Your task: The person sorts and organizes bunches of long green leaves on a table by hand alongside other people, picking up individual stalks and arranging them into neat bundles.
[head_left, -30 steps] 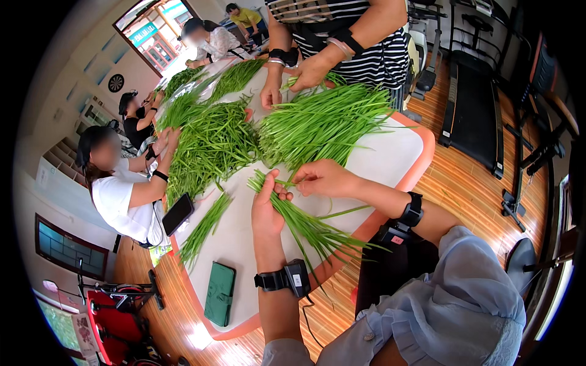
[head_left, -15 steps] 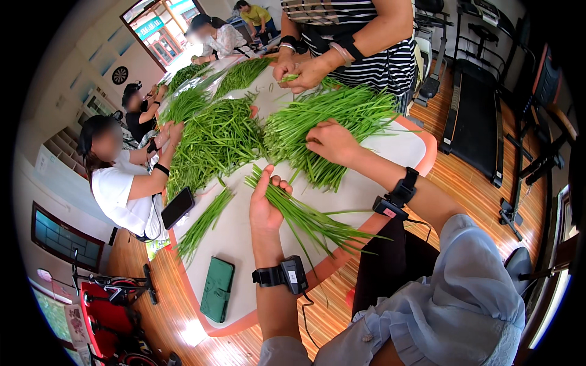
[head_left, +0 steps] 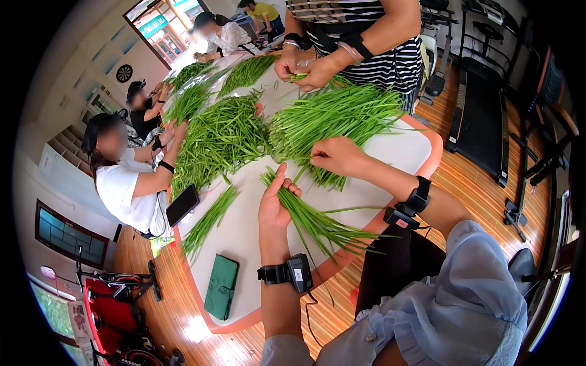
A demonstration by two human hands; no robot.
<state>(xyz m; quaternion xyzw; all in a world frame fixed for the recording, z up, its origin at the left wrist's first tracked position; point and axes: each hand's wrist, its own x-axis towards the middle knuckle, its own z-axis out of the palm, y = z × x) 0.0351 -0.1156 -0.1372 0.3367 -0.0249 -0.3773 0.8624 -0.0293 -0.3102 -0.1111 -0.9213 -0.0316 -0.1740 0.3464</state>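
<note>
Here's the white table [head_left: 244, 229], salmon-rimmed, with greens laid straight on its top. At centre-left sprawls the tangled heap [head_left: 217, 137]; beside it on the right lies the big pile [head_left: 351, 113], its stems slanting from lower left up to upper right. The right hand [head_left: 336, 155] is the nearer one, right over the pile's near edge, with the stems just under and beyond its fingers. Those fingers are curled in, though whether they pinch a stem I can't tell. Nearer the body, the left hand [head_left: 274, 207] is wrapped firmly around a slim bunch [head_left: 317, 222], short ends poking up past the thumb, long leaves trailing to the lower right. Off to the left, a small bundle [head_left: 210, 222] lies apart, between a green case [head_left: 221, 287] and a black phone [head_left: 182, 205].
</note>
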